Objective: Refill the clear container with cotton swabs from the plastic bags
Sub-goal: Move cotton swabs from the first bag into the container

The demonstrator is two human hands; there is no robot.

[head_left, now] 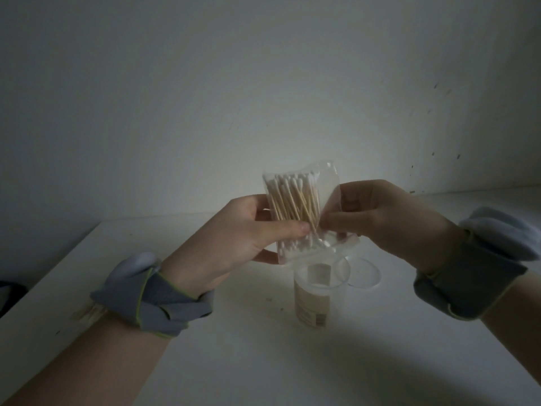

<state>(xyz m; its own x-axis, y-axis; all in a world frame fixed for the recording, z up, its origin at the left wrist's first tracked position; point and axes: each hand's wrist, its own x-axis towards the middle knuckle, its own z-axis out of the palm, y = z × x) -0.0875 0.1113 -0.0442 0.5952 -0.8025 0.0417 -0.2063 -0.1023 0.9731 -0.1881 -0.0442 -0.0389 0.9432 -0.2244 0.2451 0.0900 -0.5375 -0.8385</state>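
A person holds a clear plastic bag [325,177] of wooden-stemmed cotton swabs [292,205] above a white worktop [234,353]. The left hand [234,232] wraps its left edge, thumb across the front. The right hand [383,218] pinches its right side. Both grips are clamped on the bag. Just below stands the open clear container [314,300], its round lid [366,273] lying beside it.

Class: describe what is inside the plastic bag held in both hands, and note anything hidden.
Inside the plastic bag are cotton swabs with pale sticks and white tips. The thumb of the left hand and the right hand cover parts of the bundle.
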